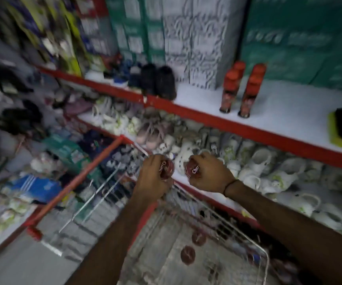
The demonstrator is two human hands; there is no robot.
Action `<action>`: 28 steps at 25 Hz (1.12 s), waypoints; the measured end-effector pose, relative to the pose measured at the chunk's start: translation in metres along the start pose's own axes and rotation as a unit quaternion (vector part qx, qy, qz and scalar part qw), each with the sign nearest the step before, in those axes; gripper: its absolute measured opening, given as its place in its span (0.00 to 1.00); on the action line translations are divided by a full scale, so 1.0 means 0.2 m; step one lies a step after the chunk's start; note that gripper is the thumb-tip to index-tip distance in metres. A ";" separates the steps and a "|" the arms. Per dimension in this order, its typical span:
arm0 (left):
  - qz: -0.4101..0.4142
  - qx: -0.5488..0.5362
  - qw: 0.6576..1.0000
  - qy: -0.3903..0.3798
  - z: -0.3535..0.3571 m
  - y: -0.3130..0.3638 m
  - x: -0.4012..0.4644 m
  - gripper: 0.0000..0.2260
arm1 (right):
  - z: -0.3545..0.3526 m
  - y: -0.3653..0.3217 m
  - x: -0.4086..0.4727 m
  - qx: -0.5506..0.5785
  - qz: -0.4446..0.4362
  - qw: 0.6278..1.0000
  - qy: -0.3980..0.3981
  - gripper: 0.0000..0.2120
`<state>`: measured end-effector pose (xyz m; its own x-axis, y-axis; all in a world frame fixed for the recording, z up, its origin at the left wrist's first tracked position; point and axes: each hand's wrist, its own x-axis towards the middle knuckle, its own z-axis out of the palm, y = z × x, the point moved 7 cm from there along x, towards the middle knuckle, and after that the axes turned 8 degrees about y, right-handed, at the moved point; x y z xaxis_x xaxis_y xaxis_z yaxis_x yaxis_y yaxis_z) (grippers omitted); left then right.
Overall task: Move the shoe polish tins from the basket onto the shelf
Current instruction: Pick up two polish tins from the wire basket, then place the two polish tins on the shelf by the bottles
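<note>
Left hand (153, 177): my fingers are clenched round a tin (167, 169), dark red with white lettering on its rim; I hold it up above the far end of the basket.
Right hand (206, 173): my fingers grasp a second tin (192, 168), same dark red, lettering facing me; a dark band sits on that wrist.
The two tins: held side by side, near each other but apart, both in front of the lower shelf's edge, neither on a shelf yet.
Basket (265, 264): wire, with red trim and a red handle (79, 179), below my forearms.
Tins in basket (187, 255): two more round dark red ones lie flat on its bottom, one just beyond the other; the blur hides their print.
Upper shelf (285, 108): white board with a red front edge, above and beyond my hands, largely bare in its middle.
Cans (246, 93): four tall red-capped ones stand upright in a tight group on the upper shelf.
Black shoes (158, 82): a pair left of the cans on the same shelf.
Lower shelf (211, 197): crowded with white shoes (268, 167), right behind my hands.
Boxes (194, 38): green and white stacks at the back of the upper shelf.
</note>
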<state>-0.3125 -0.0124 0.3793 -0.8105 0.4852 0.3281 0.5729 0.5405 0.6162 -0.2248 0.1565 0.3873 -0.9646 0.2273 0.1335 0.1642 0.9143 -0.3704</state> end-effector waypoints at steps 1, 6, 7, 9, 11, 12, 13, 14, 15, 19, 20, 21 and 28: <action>0.023 -0.011 1.000 0.011 -0.03 0.11 0.11 0.25 | -0.16 0.02 0.03 0.002 0.001 0.999 0.049 0.31; 0.161 -0.111 0.981 0.006 0.10 0.85 0.42 0.23 | -0.86 0.35 -0.07 -0.050 0.079 0.984 0.154 0.33; 0.180 -0.129 0.975 -0.007 0.16 0.99 0.46 0.23 | -0.95 0.43 -0.09 -0.059 0.095 0.980 0.165 0.33; 0.210 -0.137 0.968 -0.029 0.29 1.26 0.54 0.23 | -1.14 0.64 -0.15 -0.083 0.135 0.970 0.185 0.30; 0.222 -0.124 0.965 -0.056 0.44 1.45 0.62 0.23 | -1.25 0.85 -0.17 -0.098 0.178 0.960 0.191 0.26; 0.218 -0.116 0.966 -0.073 0.52 1.52 0.67 0.24 | -1.30 0.95 -0.18 -0.108 0.196 0.956 0.190 0.25; 0.208 -0.101 0.969 -0.090 0.59 1.56 0.71 0.24 | -1.31 1.03 -0.17 -0.120 0.205 0.953 0.186 0.24; 0.201 -0.080 0.971 -0.104 0.67 1.59 0.75 0.25 | -1.32 1.11 -0.16 -0.139 0.208 0.951 0.181 0.23; 0.197 -0.058 0.972 -0.117 0.74 1.61 0.78 0.25 | -1.31 1.16 -0.15 -0.162 0.206 0.949 0.176 0.22; 0.175 -0.011 0.974 -0.143 1.03 1.61 0.86 0.20 | -1.21 1.39 -0.04 -0.243 0.184 0.943 0.136 0.21; 0.166 -0.017 0.976 -0.138 1.07 1.61 0.87 0.18 | -1.18 1.44 -0.02 -0.247 0.183 0.943 0.129 0.21; 0.153 -0.027 0.979 -0.131 1.10 1.60 0.88 0.16 | -1.17 1.48 0.00 -0.244 0.184 0.943 0.133 0.21; 0.183 0.022 0.974 -0.130 1.21 1.67 0.98 0.22 | -1.19 1.63 0.04 -0.165 0.218 0.956 0.109 0.29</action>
<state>-0.2517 0.4292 0.4762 -0.4968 0.8051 0.3239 0.8267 0.3256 0.4588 -0.1309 0.5355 0.4862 -0.7292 0.6426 0.2350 0.6320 0.7642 -0.1288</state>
